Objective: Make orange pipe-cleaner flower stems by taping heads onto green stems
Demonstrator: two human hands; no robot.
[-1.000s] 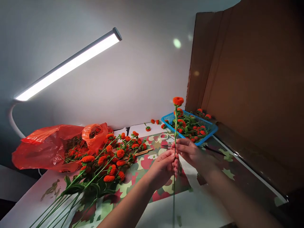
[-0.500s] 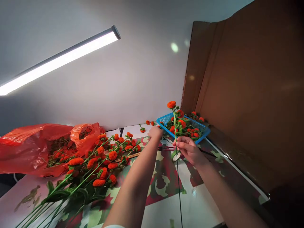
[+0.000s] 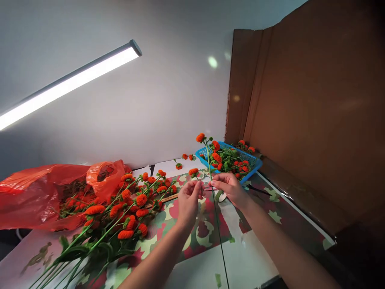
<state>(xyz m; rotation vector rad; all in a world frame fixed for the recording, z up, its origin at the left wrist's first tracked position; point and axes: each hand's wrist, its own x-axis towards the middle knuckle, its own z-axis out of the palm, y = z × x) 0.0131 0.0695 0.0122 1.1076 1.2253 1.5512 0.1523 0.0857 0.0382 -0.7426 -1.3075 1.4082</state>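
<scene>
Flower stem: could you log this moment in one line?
left hand: holds orange flower; right hand: holds flowered stem; blue basket: beyond right hand

Light came from a bar lamp at the upper left, its strip burnt out to flat white. The wall glowed palest across its middle and dulled to blue-grey toward the left edge. The cardboard on the right was dim, sinking almost to black at the far edge and lower corner. A pale greenish glare spot showed beside fainter ones, and shiny highlights streaked the red plastic bag. The left hand and right hand looked reasonably sharp, while wide-angle stretching pulled at the borders.
</scene>
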